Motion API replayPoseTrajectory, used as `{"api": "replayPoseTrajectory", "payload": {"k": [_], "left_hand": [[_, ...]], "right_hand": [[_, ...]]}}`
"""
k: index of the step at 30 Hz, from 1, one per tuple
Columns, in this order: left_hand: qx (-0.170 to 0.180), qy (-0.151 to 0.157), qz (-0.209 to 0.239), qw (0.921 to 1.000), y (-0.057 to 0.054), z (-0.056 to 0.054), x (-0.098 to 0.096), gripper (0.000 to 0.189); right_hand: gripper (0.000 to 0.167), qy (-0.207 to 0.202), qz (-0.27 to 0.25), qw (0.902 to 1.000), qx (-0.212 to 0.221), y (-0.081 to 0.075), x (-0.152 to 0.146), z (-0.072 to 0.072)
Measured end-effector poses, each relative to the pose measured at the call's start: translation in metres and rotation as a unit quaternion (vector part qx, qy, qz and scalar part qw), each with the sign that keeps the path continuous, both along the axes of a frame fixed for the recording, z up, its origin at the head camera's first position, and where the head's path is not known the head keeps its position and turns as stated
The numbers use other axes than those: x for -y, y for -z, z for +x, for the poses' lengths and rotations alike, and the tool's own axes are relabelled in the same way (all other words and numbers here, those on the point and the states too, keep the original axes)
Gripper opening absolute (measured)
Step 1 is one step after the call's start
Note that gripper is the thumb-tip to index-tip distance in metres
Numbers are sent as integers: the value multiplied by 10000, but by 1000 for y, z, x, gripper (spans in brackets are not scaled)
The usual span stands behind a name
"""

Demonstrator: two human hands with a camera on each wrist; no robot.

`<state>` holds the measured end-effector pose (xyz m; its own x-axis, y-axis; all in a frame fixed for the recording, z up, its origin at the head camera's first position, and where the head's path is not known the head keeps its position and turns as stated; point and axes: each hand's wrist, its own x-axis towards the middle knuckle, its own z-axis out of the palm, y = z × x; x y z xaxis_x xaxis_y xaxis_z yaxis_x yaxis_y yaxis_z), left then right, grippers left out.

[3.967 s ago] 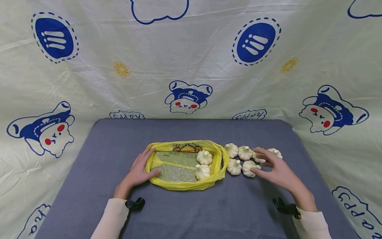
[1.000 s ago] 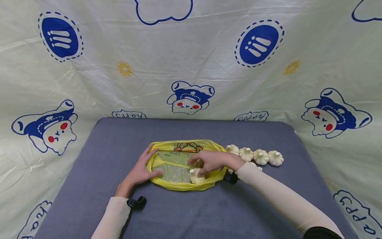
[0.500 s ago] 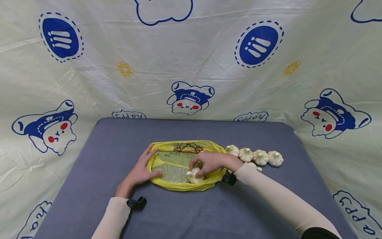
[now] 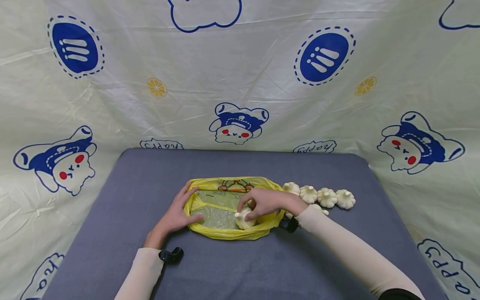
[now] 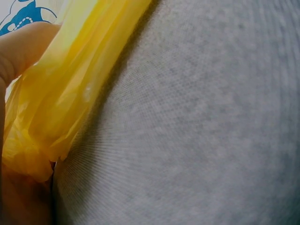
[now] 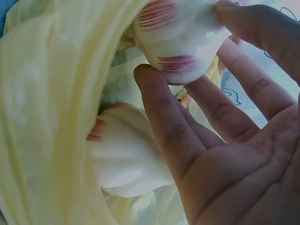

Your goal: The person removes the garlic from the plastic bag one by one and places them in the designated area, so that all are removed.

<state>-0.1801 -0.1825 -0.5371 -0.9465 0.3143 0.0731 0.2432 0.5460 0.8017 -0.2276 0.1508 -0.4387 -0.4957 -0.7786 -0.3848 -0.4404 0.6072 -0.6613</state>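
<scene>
A yellow plastic bag (image 4: 221, 235) lies open on the table, its mouth facing up. My left hand (image 4: 177, 212) grips the bag's left end, thumb inside over the rim and fingers along the outer edge. In the left wrist view, yellow plastic (image 5: 70, 93) bunches by that hand. My right hand (image 4: 264, 203) reaches into the bag's right part and holds a white garlic bulb (image 4: 243, 219) between thumb and fingertips. Another garlic bulb (image 6: 131, 150) with a reddish-streaked end lies in the bag, close by the fingers in the right wrist view; the hand hides it in the head view.
Right of the bag, a row of garlic bulbs (image 4: 327, 197) sits on the grey table cover (image 4: 240, 275). In front of them, a further bulb (image 4: 320, 209) is partly hidden by the right sleeve (image 4: 348, 246). A printed curtain (image 4: 240, 75) hangs behind and at both sides.
My right hand has left the garlic bulbs on the right and gone left into the bag. The bulb it holds has shifted slightly left and tipped. The left hand stays at the bag's end.
</scene>
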Motion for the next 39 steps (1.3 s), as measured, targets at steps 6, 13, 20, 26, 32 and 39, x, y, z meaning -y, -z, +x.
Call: {"api": "replayPoseTrajectory", "payload": {"k": [6,13,20,26,32,39], "left_hand": [[-12,0,2,10000,0,1,1,93],[-42,9,50,10000,0,2,1,93],[-37,-4,1,10000,0,2,1,92],[-23,1,-7,10000,0,2,1,92],[1,7,-18,10000,0,2,1,92],[-3,4,-31,10000,0,1,0,92]], "right_hand": [[23,113,-388,9992,32,-5,-6,3],[25,421,-849,9955,27,-3,-17,8],[28,966,-1480,9842,68,-5,-29,17],[32,1401,-2077,9680,-160,-5,-44,28],[32,1833,-2574,9478,-439,2,-56,40],[32,2360,-2828,9273,-660,5,-72,53]]}}
